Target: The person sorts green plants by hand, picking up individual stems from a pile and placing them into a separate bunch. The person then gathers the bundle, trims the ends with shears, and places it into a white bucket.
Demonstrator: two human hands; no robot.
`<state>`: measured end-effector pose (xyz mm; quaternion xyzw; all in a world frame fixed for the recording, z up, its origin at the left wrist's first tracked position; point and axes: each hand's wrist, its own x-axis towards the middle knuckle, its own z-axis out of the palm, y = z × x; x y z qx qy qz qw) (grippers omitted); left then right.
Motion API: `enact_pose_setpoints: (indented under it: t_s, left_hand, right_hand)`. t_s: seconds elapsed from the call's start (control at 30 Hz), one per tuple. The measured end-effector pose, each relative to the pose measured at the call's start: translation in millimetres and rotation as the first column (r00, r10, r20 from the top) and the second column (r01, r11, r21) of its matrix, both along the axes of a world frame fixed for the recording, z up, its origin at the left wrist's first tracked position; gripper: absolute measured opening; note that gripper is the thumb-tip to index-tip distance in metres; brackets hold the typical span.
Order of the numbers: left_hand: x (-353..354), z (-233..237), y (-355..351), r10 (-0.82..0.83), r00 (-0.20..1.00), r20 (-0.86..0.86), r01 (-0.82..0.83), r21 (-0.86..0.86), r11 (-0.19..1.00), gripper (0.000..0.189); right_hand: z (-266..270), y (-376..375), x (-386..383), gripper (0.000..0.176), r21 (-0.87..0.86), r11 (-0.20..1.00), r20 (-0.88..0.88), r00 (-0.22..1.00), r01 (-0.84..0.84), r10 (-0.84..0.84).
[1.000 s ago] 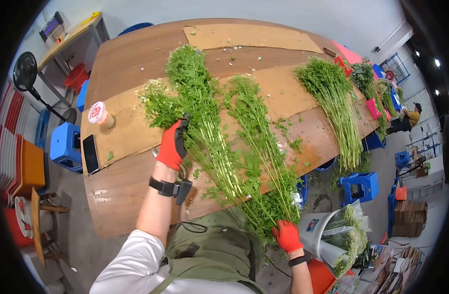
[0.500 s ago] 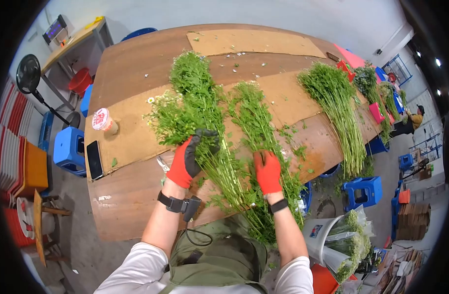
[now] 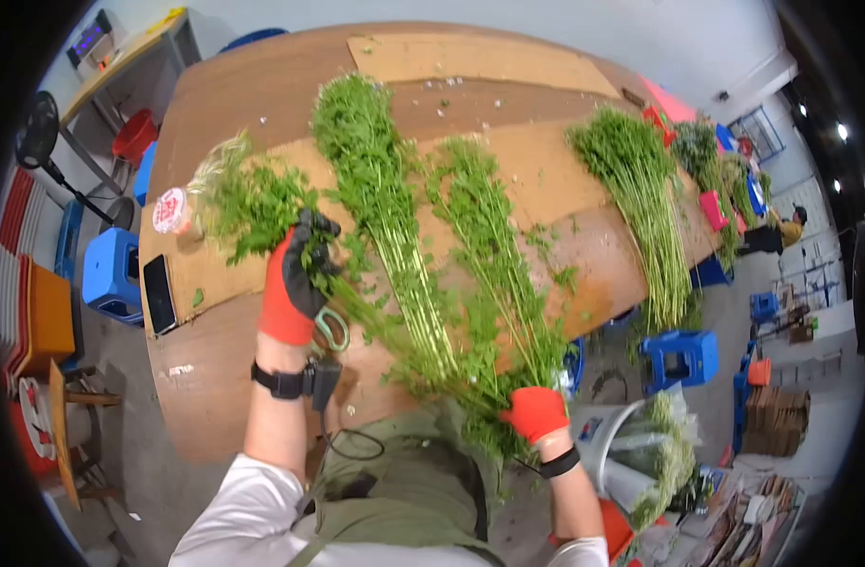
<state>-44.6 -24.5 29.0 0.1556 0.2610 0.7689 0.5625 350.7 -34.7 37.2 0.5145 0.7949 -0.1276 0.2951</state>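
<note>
My left hand point(image 3: 298, 279), in a red and black glove, is closed around a bunch of leafy flower stems point(image 3: 262, 200) tilted to the left, its flowery tops blurred. Low near the table edge, my right hand point(image 3: 538, 414) is closed at the lower end of the greenery; its fingers are partly hidden, but stems run into them. Between the hands lies a long pile of green stems point(image 3: 380, 180). A second, looser pile point(image 3: 479, 208) lies to its right. Pruning shears point(image 3: 332, 329) with pale green handles rest beside my left wrist.
A lidded cup point(image 3: 174, 214) and a phone point(image 3: 159, 294) sit on the table's left side. Another stem bundle point(image 3: 640, 198) lies at the right, overhanging the edge. A bucket of wrapped flowers point(image 3: 607, 437) stands right of me. Blue stools point(image 3: 680, 364) flank the table. A person point(image 3: 782, 231) is far right.
My left hand has moved left, swinging a bunch of flower stems away from the long pile. My right hand has come down toward the table edge, to the stems' lower ends.
</note>
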Motion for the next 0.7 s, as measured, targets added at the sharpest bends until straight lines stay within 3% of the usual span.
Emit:
enact_pose_setpoints:
  t_s: [0.03, 0.07, 0.13, 0.17, 0.2, 0.27, 0.37, 0.43, 0.47, 0.5, 0.57, 0.6, 0.63, 0.67, 0.7]
  left_hand:
    - [-5, -6, 5, -0.053, 0.995, 0.083, 0.053, 0.001, 0.999, 0.019]
    - [-10, -4, 17, -0.095, 0.983, 0.156, 0.090, 0.035, 0.995, 0.018]
    - [1, -6, 21, -0.102, 0.981, 0.167, 0.103, 0.003, 0.995, 0.019]
    - [10, 2, 22, -0.103, 0.979, 0.173, 0.112, -0.040, 0.993, 0.020]
    - [24, 10, 20, -0.043, 0.985, 0.170, 0.073, -0.179, 0.981, 0.026]
    - [42, 4, 16, -0.067, 0.983, 0.172, 0.105, -0.220, 0.970, 0.028]
    - [53, 8, 12, -0.076, 0.986, 0.149, 0.111, -0.241, 0.964, 0.032]
    - [52, 7, 9, -0.070, 0.989, 0.132, 0.100, -0.235, 0.967, 0.033]
    - [47, 3, 10, -0.062, 0.988, 0.139, 0.096, -0.254, 0.962, 0.033]
    - [43, 0, 13, -0.052, 0.988, 0.148, 0.092, -0.272, 0.958, 0.033]
    - [40, -3, 18, -0.028, 0.982, 0.189, 0.085, -0.297, 0.951, 0.032]
    - [41, -4, 20, -0.039, 0.984, 0.174, 0.091, -0.303, 0.949, 0.032]
    - [43, -7, 21, -0.052, 0.986, 0.159, 0.100, -0.308, 0.946, 0.032]
    - [35, -28, 27, -0.250, 0.920, 0.302, 0.275, -0.041, 0.961, 0.035]
    - [36, -49, 32, -0.247, 0.922, 0.298, 0.270, -0.037, 0.962, 0.035]
  right_hand:
    - [20, -2, 2, 0.043, -0.105, 0.994, 0.079, 0.997, -0.007, 0.016]
    - [23, 11, 6, 0.043, -0.083, 0.997, 0.075, 0.997, -0.008, 0.014]
    - [23, 23, 16, 0.041, -0.018, 0.996, -0.177, 0.981, -0.082, 0.077]
    - [14, 34, 7, 0.037, 0.149, 0.989, -0.351, 0.934, -0.009, 0.061]
    - [0, 51, -8, 0.033, 0.294, 0.952, -0.513, 0.855, 0.090, 0.078]
    - [-25, 89, -49, 0.032, 0.448, 0.861, -0.740, 0.640, 0.241, 0.206]
    - [-65, 130, -96, 0.031, 0.566, 0.781, -0.716, 0.627, 0.262, 0.309]
    - [-72, 137, -111, 0.022, 0.632, 0.750, -0.471, 0.865, 0.194, 0.173]
    - [-71, 141, -111, 0.019, 0.463, 0.848, -0.563, 0.825, 0.257, 0.058]
    - [-71, 141, -110, 0.019, 0.470, 0.845, -0.565, 0.823, 0.256, 0.064]
    - [-48, 130, -112, 0.019, 0.653, 0.658, -0.660, 0.708, 0.376, 0.250]
    - [-41, 125, -108, 0.021, 0.765, 0.526, -0.616, 0.661, 0.372, 0.429]
    - [-37, 117, -105, 0.021, 0.768, 0.526, -0.612, 0.661, 0.366, 0.434]
    - [-34, 106, -101, 0.021, 0.614, 0.661, -0.762, 0.544, 0.431, 0.352]
    - [-30, 96, -100, 0.021, 0.432, 0.772, -0.879, 0.410, 0.466, 0.245]
